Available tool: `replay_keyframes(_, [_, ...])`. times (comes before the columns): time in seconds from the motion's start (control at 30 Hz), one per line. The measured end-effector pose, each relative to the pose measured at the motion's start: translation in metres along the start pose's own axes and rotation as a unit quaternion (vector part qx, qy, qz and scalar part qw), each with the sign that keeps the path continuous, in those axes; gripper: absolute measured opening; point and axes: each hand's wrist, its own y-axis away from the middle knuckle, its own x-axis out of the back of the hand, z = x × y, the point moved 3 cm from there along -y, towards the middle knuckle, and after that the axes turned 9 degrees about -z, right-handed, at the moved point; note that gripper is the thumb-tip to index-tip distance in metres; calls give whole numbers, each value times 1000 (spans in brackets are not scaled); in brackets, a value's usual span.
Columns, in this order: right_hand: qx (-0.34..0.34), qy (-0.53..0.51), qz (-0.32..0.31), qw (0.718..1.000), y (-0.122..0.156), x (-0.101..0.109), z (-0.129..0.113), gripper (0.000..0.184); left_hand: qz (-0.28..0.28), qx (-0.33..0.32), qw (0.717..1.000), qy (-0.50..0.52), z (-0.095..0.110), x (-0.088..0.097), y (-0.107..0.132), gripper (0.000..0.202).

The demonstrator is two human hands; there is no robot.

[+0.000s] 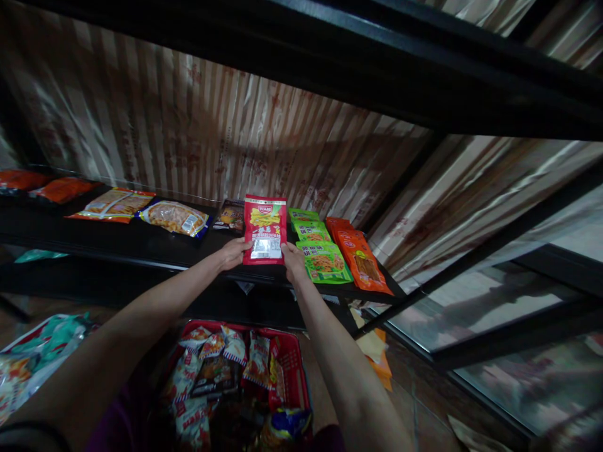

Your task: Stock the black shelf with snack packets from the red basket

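One red packet, mid-frame, gripped by left hand and right hand.
They pinch its lower sides, likely to keep it square at the black shelf; green packets beside it overlap, perhaps saving room.

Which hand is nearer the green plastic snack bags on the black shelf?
Right. The right hand, gripping the right edge of the red plastic packet, is just left of the green bags; the left hand grips the packet's left edge, farther from them.
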Motion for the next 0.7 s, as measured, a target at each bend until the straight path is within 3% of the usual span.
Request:
replay_keyframes(0.13, [57,114,17,992,6,1,-5,28,32,-20,999,6,-1,-4,0,17])
replay_keyframes(0.37, [147,369,55,916,22,5,-25,33,78,-57,995,5,-10,-9,-1,16])
replay_keyframes(0.53, [154,375,51,913,30,6,-27,32,77,-59,995,16,-14,-12,8,17])
replay_keyframes(0.7, [146,349,35,925,41,2,-25,47,59,-61,995,43,-12,-15,20,18])
